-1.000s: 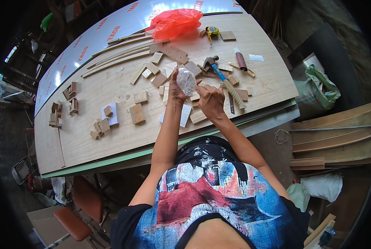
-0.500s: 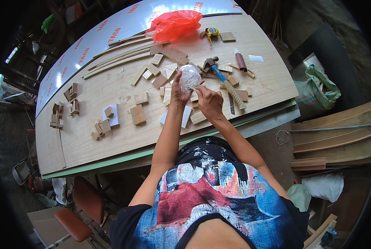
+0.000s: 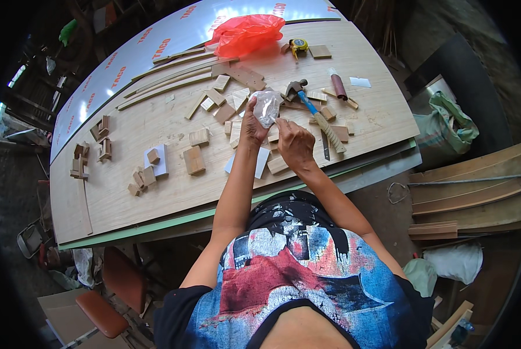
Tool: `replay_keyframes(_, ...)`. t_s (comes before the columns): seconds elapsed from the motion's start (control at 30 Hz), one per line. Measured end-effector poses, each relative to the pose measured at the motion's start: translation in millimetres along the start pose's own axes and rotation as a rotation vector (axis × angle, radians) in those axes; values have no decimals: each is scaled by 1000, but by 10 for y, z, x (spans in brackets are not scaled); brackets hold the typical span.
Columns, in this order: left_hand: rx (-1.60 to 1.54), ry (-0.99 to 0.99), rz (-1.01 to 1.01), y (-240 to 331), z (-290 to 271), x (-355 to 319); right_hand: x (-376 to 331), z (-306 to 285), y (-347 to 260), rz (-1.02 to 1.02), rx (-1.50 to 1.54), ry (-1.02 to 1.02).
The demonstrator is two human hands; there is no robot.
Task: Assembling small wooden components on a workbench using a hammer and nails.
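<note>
My left hand [image 3: 250, 127] holds up a small clear plastic bag [image 3: 267, 106] over a wooden board table [image 3: 156, 198]. My right hand [image 3: 294, 141] is right beside it, its fingertips pinching the bag's lower edge. What is inside the bag I cannot make out. Under and around both hands lie several small wooden blocks [image 3: 193, 159] and offcuts. A hammer with a blue handle [image 3: 302, 98] lies just beyond the bag.
A red plastic bag [image 3: 247, 32] and a yellow tape measure [image 3: 298, 46] sit at the far edge. Thin wood strips [image 3: 173, 81] lie at the back left. Planks [image 3: 476, 186] and sacks [image 3: 447, 119] are on the floor to the right, a brown chair [image 3: 106, 291] at the lower left.
The bag and both hands have barely shifted; my right fingers have moved closer onto the bag's lower edge.
</note>
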State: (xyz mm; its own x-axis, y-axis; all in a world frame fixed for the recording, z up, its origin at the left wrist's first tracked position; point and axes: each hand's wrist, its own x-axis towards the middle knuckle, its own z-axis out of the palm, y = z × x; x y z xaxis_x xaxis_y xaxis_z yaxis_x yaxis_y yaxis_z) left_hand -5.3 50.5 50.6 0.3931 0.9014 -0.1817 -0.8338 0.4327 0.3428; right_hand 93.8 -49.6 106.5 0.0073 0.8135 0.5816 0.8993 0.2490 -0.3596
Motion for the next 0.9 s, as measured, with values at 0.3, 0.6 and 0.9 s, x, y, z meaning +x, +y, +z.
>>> replay_keyframes(0.3,10,22,-29,-28,212,-96,-30,66,108,-9,-69,-43)
replay_keyframes(0.6,-88,23,-35,-34,-13,-44,-34,84,62,57,79,-146)
replay_keyframes(0.9,-49,30,-17,-56,-41,-43,-57,130,79,67,165,-147)
